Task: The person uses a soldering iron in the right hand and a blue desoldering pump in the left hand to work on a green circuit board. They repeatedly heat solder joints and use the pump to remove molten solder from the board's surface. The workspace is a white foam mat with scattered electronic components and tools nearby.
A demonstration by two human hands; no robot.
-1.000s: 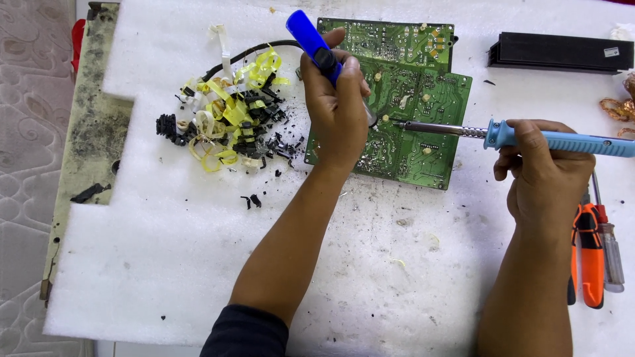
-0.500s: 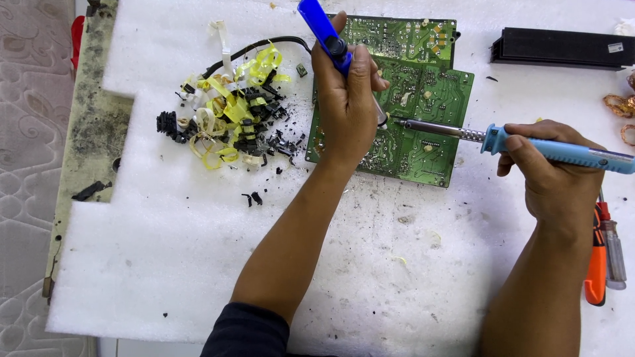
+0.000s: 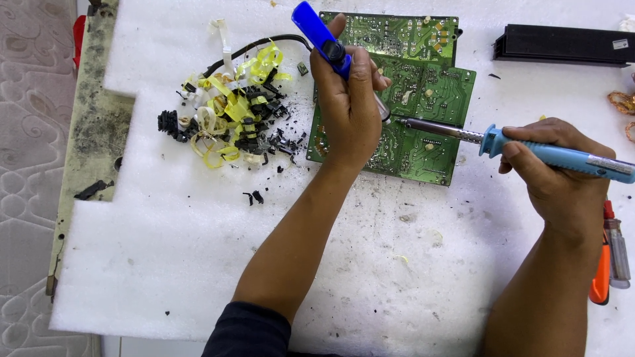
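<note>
Soldering iron [image 3: 522,147]: light blue matt plastic handle, bare metal shaft, dull grey. Desoldering pump [image 3: 322,36]: glossy dark blue plastic body. Circuit board [image 3: 423,99]: green lacquered laminate, slight sheen, shiny solder dots. Work surface [image 3: 165,264]: white foam sheet, soft matt texture, speckled with black grit. Scrap pile [image 3: 228,122]: glossy yellow tape strips, black plastic bits.

The left hand [image 3: 349,106] hides the circuit board [image 3: 423,99] beneath it. The soldering iron [image 3: 529,149] handle runs off the right edge, as do the copper coils [image 3: 623,102].
</note>
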